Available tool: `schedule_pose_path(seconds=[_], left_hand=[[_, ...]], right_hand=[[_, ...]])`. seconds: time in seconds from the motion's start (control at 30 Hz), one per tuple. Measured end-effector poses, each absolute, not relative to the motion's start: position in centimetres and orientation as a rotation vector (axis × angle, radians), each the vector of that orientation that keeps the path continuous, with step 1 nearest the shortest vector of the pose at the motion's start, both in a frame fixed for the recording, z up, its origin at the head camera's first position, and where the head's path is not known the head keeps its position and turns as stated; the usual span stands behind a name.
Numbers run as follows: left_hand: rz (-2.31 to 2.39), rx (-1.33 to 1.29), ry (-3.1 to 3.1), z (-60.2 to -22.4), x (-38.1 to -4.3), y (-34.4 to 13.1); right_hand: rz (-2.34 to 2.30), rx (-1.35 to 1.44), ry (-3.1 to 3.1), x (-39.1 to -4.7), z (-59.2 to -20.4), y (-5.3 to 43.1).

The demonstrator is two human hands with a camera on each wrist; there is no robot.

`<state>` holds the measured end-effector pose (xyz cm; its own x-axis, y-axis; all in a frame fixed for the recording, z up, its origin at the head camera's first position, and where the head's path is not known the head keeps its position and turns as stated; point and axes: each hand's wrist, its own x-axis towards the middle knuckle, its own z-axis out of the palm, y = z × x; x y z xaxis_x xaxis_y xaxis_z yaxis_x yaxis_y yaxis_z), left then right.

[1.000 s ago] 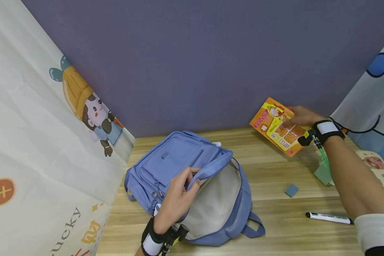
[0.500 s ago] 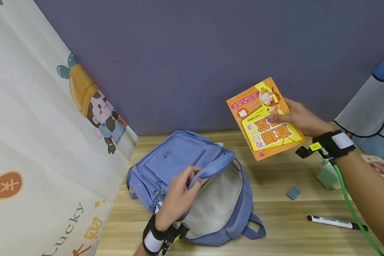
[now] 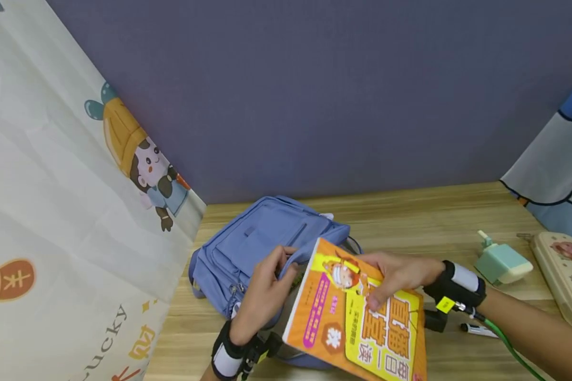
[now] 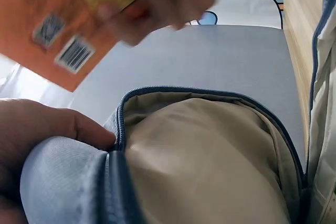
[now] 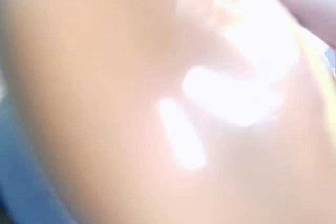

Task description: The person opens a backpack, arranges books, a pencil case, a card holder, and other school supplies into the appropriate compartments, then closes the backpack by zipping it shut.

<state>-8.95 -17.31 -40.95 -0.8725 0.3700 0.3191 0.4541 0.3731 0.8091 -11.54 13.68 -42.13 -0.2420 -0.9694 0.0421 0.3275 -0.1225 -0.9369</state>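
Note:
A blue backpack (image 3: 252, 233) lies on the table with its main pocket unzipped. My left hand (image 3: 262, 296) pinches the edge of its flap and holds it up; the left wrist view shows the beige lining (image 4: 205, 150) and the zipper edge. My right hand (image 3: 395, 275) grips an orange and yellow book (image 3: 333, 317), thumb on the front cover and fingers behind. The book is tilted over the backpack's opening and hides much of it in the head view. Its back cover with a barcode (image 4: 75, 54) shows in the left wrist view. Glare and blur fill the right wrist view.
At the right stand a mint-green pencil sharpener (image 3: 502, 263) with a crank and a cream pencil case (image 3: 564, 270). A white marker (image 3: 479, 330) lies partly behind the right wrist. A printed curtain (image 3: 76, 211) hangs at the left, a grey-purple panel (image 3: 314, 95) at the back.
My right hand has lifted the book off the table's right rear and carried it left and nearer, over the backpack, turning it. My left hand stays on the flap.

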Motion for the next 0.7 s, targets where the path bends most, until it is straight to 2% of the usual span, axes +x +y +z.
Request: schedule_pose_path(seconds=[0.17,0.37,0.7], left_hand=[[-1.571,-0.759,-2.529,-40.4,-8.9,-17.5],[-1.534,-0.766,-2.521,-40.3,-9.0,-17.4],[-1.516,-0.758,-2.540,-40.4,-8.7,-17.2]], right_hand=[[-1.442,-0.775,1.127,-11.1,-45.7,12.2],[-1.434,-0.659,1.211,-12.6,-49.2,11.6],[-1.551,-0.369,1.475,-16.8,-50.8,7.8]])
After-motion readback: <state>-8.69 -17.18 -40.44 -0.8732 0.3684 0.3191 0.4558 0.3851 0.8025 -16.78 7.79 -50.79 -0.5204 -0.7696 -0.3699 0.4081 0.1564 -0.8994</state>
